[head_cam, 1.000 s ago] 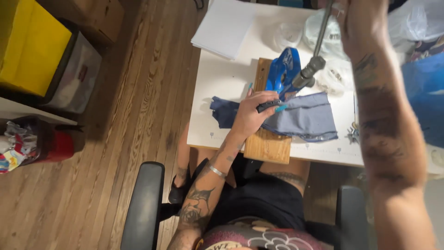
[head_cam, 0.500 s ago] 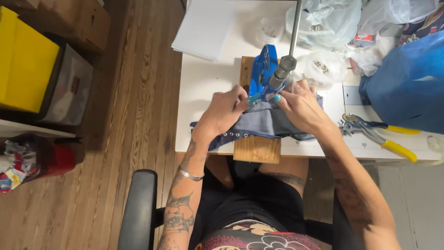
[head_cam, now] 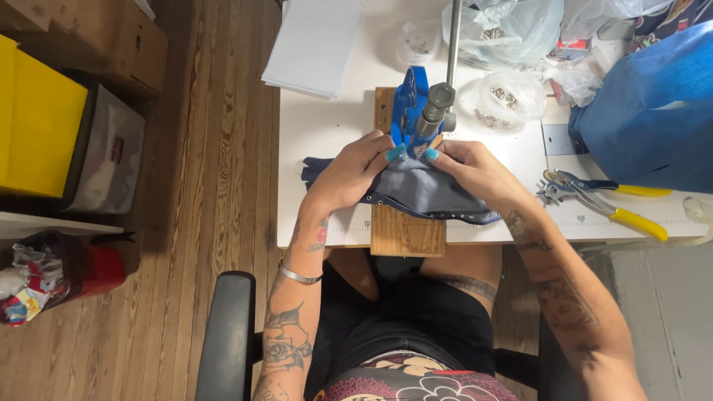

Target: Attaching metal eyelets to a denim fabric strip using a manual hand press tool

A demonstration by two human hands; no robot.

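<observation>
While both hands rest on a piece of dark blue-grey fabric (head_cam: 423,191), the person sits at a white table (head_cam: 327,134) with the cloth spread across a wooden board (head_cam: 407,232) that sticks out over the table's near edge. The left hand (head_cam: 349,172) lies palm down on the left part of the fabric, fingers curled and pressing it flat, a fingertip with a teal nail touching the base of a blue hand press (head_cam: 411,104). The right hand (head_cam: 475,169) mirrors it on the right side, fingers bent and pinching the cloth's upper edge just beside the press, also with a teal nail showing. A row of small metal studs runs along the fabric's lower hem. The press stands on the far end of the board, with a grey metal lever (head_cam: 453,37) rising from it toward the top of the view. A silver bangle (head_cam: 300,276) circles the left wrist. To the right, on the table, lie pliers with yellow handles (head_cam: 601,199), well apart from the hands, and beyond them a big blue bag (head_cam: 653,104). Clear plastic bags of small metal parts (head_cam: 503,98) sit behind the press, and a stack of white paper (head_cam: 312,46) lies at the far left corner. On the wooden floor (head_cam: 215,148) to the left stands a yellow box (head_cam: 37,134).
</observation>
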